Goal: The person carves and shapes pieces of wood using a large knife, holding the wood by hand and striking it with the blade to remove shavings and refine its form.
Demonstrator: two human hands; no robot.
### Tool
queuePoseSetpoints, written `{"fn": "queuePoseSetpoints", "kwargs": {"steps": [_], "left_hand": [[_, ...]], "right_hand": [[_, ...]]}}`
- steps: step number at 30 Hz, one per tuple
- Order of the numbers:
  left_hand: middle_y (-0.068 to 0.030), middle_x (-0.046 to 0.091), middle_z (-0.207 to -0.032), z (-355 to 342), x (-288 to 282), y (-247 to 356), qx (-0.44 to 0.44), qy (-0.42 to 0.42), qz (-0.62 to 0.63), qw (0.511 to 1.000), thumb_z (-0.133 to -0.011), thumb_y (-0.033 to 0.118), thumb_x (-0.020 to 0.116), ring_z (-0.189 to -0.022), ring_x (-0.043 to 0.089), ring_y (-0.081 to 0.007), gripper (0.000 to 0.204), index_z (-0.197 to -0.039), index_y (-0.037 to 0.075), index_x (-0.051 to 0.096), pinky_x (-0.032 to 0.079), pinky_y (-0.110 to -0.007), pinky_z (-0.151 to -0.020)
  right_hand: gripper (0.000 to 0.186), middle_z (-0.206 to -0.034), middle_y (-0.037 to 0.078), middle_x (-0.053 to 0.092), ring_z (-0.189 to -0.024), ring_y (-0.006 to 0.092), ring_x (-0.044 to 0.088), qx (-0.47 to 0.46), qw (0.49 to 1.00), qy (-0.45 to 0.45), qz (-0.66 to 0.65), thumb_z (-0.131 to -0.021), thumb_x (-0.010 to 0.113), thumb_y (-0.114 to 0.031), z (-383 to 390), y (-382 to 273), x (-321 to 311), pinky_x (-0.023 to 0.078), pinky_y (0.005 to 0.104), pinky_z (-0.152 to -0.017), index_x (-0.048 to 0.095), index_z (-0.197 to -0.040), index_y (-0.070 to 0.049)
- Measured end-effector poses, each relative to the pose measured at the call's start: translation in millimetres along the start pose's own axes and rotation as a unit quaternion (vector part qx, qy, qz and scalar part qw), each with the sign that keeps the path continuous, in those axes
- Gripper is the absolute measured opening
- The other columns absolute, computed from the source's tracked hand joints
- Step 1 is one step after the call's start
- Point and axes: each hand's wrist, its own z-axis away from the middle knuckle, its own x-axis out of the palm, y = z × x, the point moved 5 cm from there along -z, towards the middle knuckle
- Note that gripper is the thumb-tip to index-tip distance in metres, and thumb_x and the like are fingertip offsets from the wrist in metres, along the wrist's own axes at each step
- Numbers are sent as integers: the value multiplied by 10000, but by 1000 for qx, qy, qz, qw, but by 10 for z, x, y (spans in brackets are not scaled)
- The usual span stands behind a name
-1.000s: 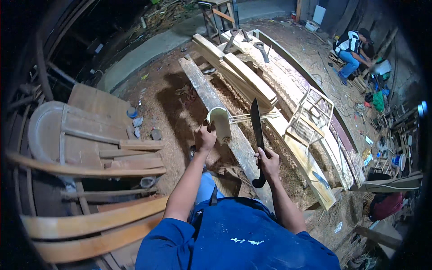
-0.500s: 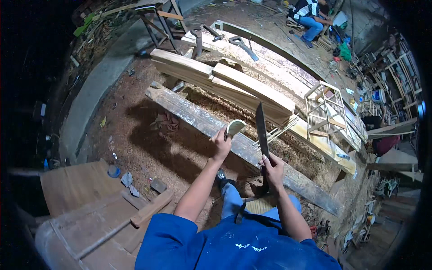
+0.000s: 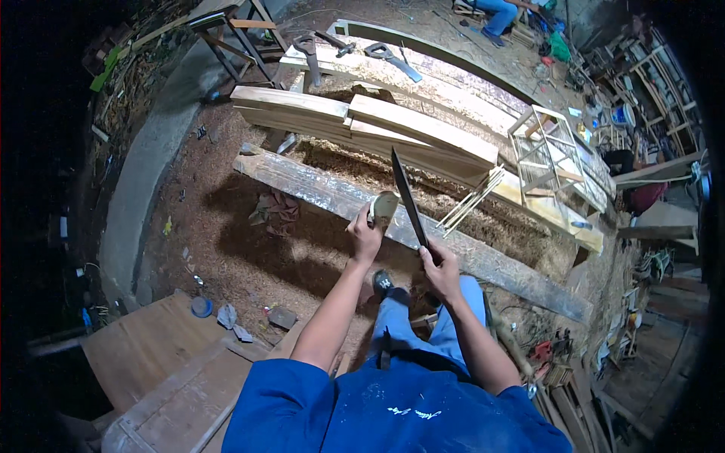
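Note:
My left hand (image 3: 365, 237) is closed around a short, pale, curved piece of split bamboo (image 3: 384, 207), raised in front of me over the weathered plank. In my right hand (image 3: 442, 275) is a machete (image 3: 408, 200) with a long dark blade, its tip pointing up and away to the left. The blade stands just right of the bamboo; from this angle I cannot tell whether they touch. My fingers cover the machete's handle. Several thin sticks (image 3: 472, 200) lean on the weathered plank (image 3: 317, 184), beyond my right hand.
Thick boards (image 3: 423, 130) are stacked beyond the plank. Behind them a bench (image 3: 472, 98) carries a handsaw (image 3: 394, 60) and a hammer (image 3: 336, 43). A wooden stick frame (image 3: 547, 155) stands at right. A person (image 3: 495, 13) sits at the far right. Plywood (image 3: 143, 343) lies at lower left.
The machete has moved left, closer to the bamboo, and its blade now slants left. The bamboo has turned in my left hand. My view has shifted and my legs show more.

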Motion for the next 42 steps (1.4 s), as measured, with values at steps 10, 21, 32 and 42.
{"fn": "queuePoseSetpoints", "kwargs": {"steps": [10, 21, 32, 42], "left_hand": [[-264, 702, -974, -136, -255, 503, 75, -14, 11, 997, -878, 71, 637, -892, 690, -447, 269, -1118, -52, 656, 562, -452, -772], [-254, 698, -945, -33, -27, 464, 36, -4, -87, 996, -873, 49, 635, -842, 689, -433, 200, -1050, -23, 694, 546, -485, -722], [-275, 680, -859, -58, 122, 680, 43, 24, -137, 989, -905, 92, 632, -797, 682, -439, 170, -1012, -25, 694, 539, -484, -667], [-269, 680, -847, -9, 60, 706, -10, 65, -147, 987, -868, 82, 651, -784, 666, -459, 122, -932, -21, 666, 536, -504, -678]], "right_hand": [[313, -1034, 254, 703, -960, 383, 702, -58, 997, 4, 44, -911, 658, -98, 17, -182, 72, 548, 404, -859, 680, -1212, -15], [321, -781, 164, 672, -693, 207, 627, 48, 992, -115, 12, -961, 633, -206, -59, 140, 13, 505, 348, -672, 655, -1231, -35], [692, -1148, 295, 653, -1043, 415, 663, -9, 981, -186, 45, -826, 757, -149, -212, -21, -296, 527, 435, -902, 480, -1452, -44], [596, -1319, 272, 592, -1191, 362, 627, -98, 977, -182, -51, -921, 697, -157, -311, -10, -247, 500, 408, -988, 476, -1467, -65]]}}
